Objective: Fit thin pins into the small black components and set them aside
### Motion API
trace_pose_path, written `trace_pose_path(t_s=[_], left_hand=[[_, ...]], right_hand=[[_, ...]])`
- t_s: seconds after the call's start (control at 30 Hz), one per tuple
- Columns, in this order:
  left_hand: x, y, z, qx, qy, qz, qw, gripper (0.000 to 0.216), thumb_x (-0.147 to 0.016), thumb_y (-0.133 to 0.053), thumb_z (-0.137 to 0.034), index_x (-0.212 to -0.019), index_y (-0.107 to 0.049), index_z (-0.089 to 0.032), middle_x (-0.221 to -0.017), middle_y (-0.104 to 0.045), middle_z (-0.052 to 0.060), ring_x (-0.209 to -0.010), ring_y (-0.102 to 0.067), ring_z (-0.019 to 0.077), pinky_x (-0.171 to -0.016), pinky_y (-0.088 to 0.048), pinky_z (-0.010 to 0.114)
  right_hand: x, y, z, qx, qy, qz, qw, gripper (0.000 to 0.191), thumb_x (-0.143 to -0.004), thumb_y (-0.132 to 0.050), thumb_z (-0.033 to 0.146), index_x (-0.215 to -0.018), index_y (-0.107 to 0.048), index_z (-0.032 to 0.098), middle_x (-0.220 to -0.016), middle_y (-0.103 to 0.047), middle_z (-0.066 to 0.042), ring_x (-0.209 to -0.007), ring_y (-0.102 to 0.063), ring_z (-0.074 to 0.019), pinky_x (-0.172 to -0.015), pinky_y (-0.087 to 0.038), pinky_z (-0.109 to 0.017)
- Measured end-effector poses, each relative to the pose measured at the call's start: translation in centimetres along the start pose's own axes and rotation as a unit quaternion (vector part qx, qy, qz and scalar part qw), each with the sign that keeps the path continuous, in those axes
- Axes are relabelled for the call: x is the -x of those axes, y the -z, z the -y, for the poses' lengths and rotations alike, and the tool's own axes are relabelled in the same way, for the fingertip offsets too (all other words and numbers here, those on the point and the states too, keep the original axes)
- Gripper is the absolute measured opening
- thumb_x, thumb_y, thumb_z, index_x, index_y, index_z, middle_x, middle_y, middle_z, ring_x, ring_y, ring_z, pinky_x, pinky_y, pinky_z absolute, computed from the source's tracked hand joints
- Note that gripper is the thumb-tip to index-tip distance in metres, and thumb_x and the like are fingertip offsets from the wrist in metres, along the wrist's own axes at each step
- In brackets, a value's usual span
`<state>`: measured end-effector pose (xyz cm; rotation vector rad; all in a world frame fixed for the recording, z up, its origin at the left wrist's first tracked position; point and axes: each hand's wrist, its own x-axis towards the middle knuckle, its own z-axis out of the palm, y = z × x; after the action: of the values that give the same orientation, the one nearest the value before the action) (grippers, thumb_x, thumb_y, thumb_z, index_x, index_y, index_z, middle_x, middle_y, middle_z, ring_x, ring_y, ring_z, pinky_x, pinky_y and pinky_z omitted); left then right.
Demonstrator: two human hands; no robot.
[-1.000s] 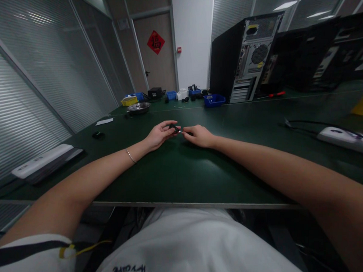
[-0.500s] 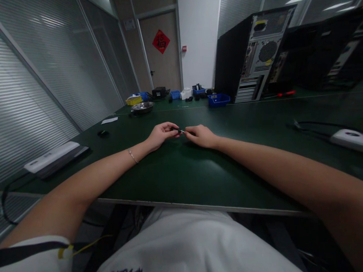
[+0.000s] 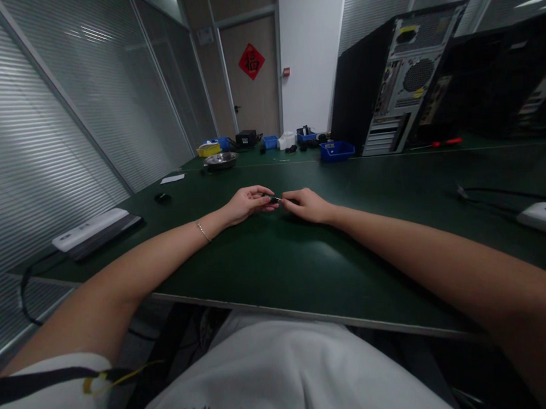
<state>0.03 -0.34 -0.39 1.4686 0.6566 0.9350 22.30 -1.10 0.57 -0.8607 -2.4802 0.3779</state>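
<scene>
Above the middle of the green table (image 3: 266, 264), my left hand (image 3: 250, 202) pinches a small dark piece (image 3: 273, 199) between thumb and fingers. The piece is too small to name. My right hand (image 3: 306, 204) is closed at the fingertips, right beside it, on a thin light-coloured metal bit (image 3: 279, 198) that meets the dark piece. Whether that bit belongs to the same piece or is separate, I cannot tell. The fingertips of both hands nearly touch.
A metal bowl (image 3: 221, 161), a blue bin (image 3: 337, 151) and a yellow bin (image 3: 208, 150) stand toward the back. A computer tower (image 3: 385, 87) rises at the right. White power strips lie left (image 3: 90, 229) and right (image 3: 542, 217). A small black object (image 3: 162, 198) sits left.
The view has turned slightly left, so the surroundings appear farther right. Both hands stay together at the small piece, with only a slight shift of the fingers.
</scene>
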Motion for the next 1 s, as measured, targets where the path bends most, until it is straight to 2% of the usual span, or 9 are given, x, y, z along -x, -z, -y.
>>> trace_pose_path(t_s=[0.13, 0.23, 0.47, 0.6, 0.7, 0.87, 1.0], left_hand=[[0.0, -0.6, -0.4, -0.060, -0.050, -0.038, 0.996, 0.035, -0.071, -0.074, -0.023, -0.100, -0.060, -0.008, -0.093, -0.069, 0.012, -0.087, -0.068, 0.0209, -0.084, -0.053, 0.036], [-0.1, -0.9, -0.4, -0.074, -0.063, -0.042, 0.994, 0.036, -0.071, -0.075, -0.024, -0.099, -0.060, -0.008, -0.091, -0.069, 0.012, -0.085, -0.068, 0.0205, -0.082, -0.054, 0.036], [-0.1, -0.3, 0.3, -0.021, -0.030, -0.003, 0.999, 0.034, -0.073, -0.073, -0.021, -0.101, -0.059, -0.009, -0.094, -0.068, 0.012, -0.085, -0.068, 0.0194, -0.085, -0.053, 0.037], [-0.2, -0.4, 0.3, 0.007, -0.025, 0.008, 1.000, 0.034, -0.075, -0.071, -0.018, -0.105, -0.057, -0.010, -0.094, -0.068, 0.010, -0.085, -0.067, 0.0187, -0.087, -0.052, 0.037], [-0.4, -0.5, 0.1, 0.040, -0.019, -0.007, 0.999, 0.035, -0.078, -0.067, -0.015, -0.109, -0.051, -0.012, -0.093, -0.068, 0.010, -0.088, -0.067, 0.0189, -0.090, -0.050, 0.039], [-0.6, 0.0, -0.3, 0.087, -0.029, -0.049, 0.995, 0.025, -0.078, -0.064, -0.009, -0.097, -0.048, -0.012, -0.103, -0.066, 0.013, -0.097, -0.064, 0.0194, -0.095, -0.046, 0.040], [-0.5, 0.5, -0.7, 0.084, -0.030, -0.050, 0.995, 0.032, -0.077, -0.064, -0.009, -0.105, -0.052, -0.015, -0.109, -0.064, 0.011, -0.099, -0.063, 0.0183, -0.093, -0.045, 0.037]], right_hand=[[-0.1, -0.2, -0.2, 0.003, -0.004, -0.008, 1.000, 0.028, -0.089, -0.039, 0.036, -0.077, -0.055, 0.017, -0.066, -0.054, 0.000, -0.060, -0.047, -0.0109, -0.059, -0.030, -0.023], [-0.2, -0.2, -0.3, -0.004, -0.004, -0.011, 1.000, 0.029, -0.089, -0.039, 0.037, -0.075, -0.055, 0.017, -0.065, -0.053, 0.000, -0.060, -0.047, -0.0109, -0.059, -0.030, -0.023], [0.0, -0.1, -0.3, -0.015, 0.015, 0.001, 1.000, 0.029, -0.089, -0.040, 0.036, -0.077, -0.057, 0.016, -0.066, -0.054, 0.001, -0.061, -0.047, -0.0109, -0.059, -0.030, -0.023], [0.0, -0.2, -0.3, -0.009, 0.003, -0.005, 1.000, 0.030, -0.089, -0.039, 0.038, -0.078, -0.057, 0.016, -0.066, -0.054, 0.001, -0.060, -0.046, -0.0107, -0.059, -0.029, -0.023], [0.0, -0.3, -0.1, -0.002, -0.015, -0.019, 1.000, 0.032, -0.090, -0.039, 0.040, -0.077, -0.057, 0.016, -0.065, -0.053, 0.001, -0.060, -0.046, -0.0108, -0.059, -0.029, -0.023], [0.2, -0.2, 0.3, 0.010, -0.032, -0.024, 0.999, 0.029, -0.089, -0.039, 0.038, -0.077, -0.055, 0.017, -0.066, -0.052, 0.001, -0.060, -0.046, -0.0108, -0.059, -0.029, -0.023], [0.3, -0.1, 0.3, 0.006, -0.036, -0.017, 0.999, 0.028, -0.089, -0.039, 0.037, -0.076, -0.055, 0.017, -0.067, -0.054, 0.000, -0.061, -0.046, -0.0110, -0.059, -0.029, -0.023]])
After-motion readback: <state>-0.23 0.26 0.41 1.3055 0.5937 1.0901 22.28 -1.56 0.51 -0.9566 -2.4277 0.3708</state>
